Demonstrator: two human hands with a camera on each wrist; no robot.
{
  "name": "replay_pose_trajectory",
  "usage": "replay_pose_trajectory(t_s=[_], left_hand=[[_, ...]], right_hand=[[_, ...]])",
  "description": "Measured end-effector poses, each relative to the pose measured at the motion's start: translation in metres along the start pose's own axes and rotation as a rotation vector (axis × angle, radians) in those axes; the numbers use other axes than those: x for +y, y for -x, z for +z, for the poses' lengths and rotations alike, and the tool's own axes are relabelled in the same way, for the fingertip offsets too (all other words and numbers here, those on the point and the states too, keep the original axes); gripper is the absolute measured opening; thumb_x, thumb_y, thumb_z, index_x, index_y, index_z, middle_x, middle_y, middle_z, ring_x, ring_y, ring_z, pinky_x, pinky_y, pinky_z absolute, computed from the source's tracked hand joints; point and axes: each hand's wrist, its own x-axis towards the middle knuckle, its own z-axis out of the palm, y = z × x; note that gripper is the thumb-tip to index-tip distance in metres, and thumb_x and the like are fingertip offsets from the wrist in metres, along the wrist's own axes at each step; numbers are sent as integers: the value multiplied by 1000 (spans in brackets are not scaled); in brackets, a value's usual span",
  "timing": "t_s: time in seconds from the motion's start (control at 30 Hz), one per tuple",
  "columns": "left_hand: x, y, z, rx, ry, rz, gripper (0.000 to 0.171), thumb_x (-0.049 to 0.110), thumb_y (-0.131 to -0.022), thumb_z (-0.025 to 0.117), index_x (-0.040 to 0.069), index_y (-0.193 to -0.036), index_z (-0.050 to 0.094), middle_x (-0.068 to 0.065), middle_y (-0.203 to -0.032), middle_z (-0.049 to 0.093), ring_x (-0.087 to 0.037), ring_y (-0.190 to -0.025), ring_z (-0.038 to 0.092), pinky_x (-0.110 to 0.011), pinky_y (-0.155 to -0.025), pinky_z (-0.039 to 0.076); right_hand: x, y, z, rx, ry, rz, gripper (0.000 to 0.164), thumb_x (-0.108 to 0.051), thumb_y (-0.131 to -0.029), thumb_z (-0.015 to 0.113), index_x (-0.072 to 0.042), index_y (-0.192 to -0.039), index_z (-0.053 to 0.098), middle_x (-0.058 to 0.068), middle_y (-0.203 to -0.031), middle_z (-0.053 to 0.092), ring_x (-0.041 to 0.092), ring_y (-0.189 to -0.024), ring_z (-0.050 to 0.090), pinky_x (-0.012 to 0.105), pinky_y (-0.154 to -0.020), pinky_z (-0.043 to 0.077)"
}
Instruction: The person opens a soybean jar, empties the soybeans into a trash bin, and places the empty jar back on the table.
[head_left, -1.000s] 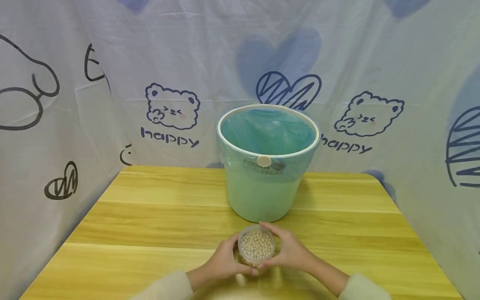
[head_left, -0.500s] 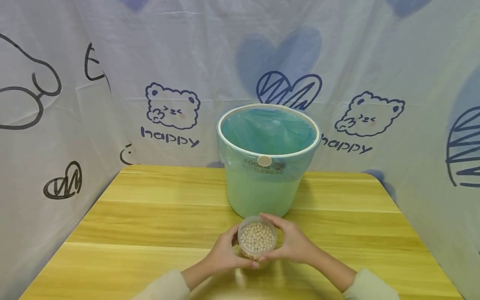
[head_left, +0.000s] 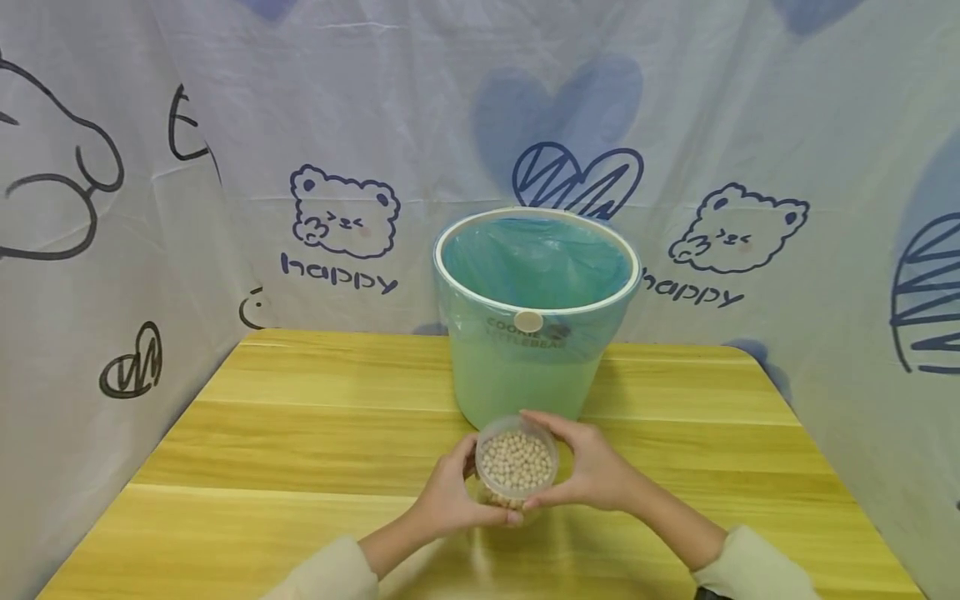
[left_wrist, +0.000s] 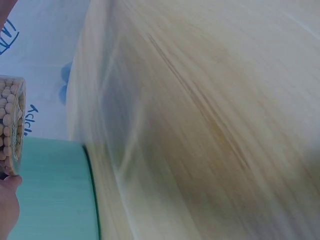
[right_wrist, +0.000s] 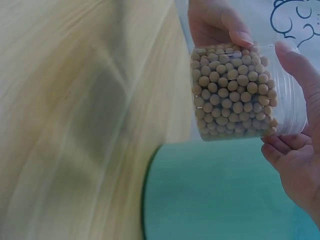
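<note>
- Sleeves (head_left: 337,571), pair: pale, nearest the viewer; a dark item, not identifiable, shows at the right cuff.
- Left hand (head_left: 448,500): curled about the left and lower side of the jar, thumb along its near face.
- Right hand (head_left: 600,468): gripping the opposite side near the top, thumb at the near side, fingers at the far.
- Jar (right_wrist: 287,95), one: clear, round, ridged below the mouth; held between both hands, near the table's front middle and apparently above its surface. Near upright, mouth up; no lid can be made out.
- Beans (head_left: 516,461), or similar beige balls: filling most of the jar, short of the rim.
- Step in hand (judged): two-handed carrying or steadying of the loaded jar.
- Next move (judged): calls for both hands to travel together, jar level, clear of the bin's wall; any tilt risks a spill.
- Table (head_left: 300,467): yellow wood grain, beneath all.
- Bin (head_left: 525,392), one: pale green, white rim, upright just beyond the jar; contact between them cannot be told.
- Liner (head_left: 536,258): blue-green film, inside the bin and folded over its rim.
- Cloth (head_left: 360,100): white, printed with hearts and bears, farthest back.
</note>
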Motion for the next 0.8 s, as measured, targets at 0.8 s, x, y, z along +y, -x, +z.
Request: replay_pose_trajectory(t_s=[0.8], left_hand=[[11, -3, 7, 142, 27, 63, 83, 14, -64, 84, 3, -135, 42, -11, -129, 54, -25, -116, 55, -24, -101, 45]], right_hand=[[-15, -6, -9, 19, 76, 37, 98, -29, -58, 87, 1, -138, 38, 20, -138, 45, 38, -124, 46, 56, -101, 41]])
